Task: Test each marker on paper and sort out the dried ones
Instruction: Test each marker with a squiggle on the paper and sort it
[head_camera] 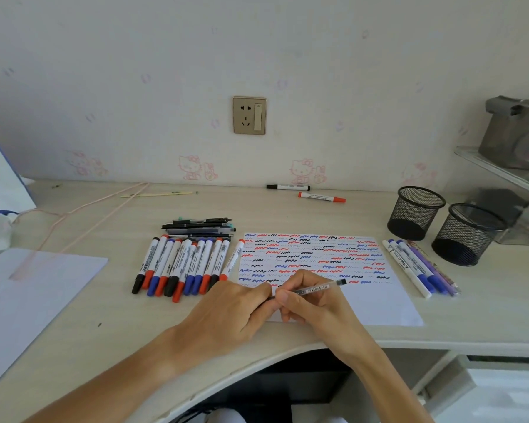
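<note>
A white test sheet (376,300) covered in red, blue and black squiggles lies at the desk's front. My right hand (312,303) grips a clear thin pen (316,289) lying nearly flat over the sheet's lower left, its black end pointing right. My left hand (235,309) meets the pen's left end with curled fingertips; what they pinch is hidden. A row of several red, blue and black markers (180,267) lies left of the sheet, with a pile of dark pens (200,227) behind it. Several blue and purple pens (416,267) lie right of the sheet.
Two black mesh cups (414,212) (466,235) stand at the right. A black marker (287,187) and a red marker (321,197) lie near the wall. Blank paper (28,294) covers the left desk area. A clear shelf unit (507,172) sits at far right.
</note>
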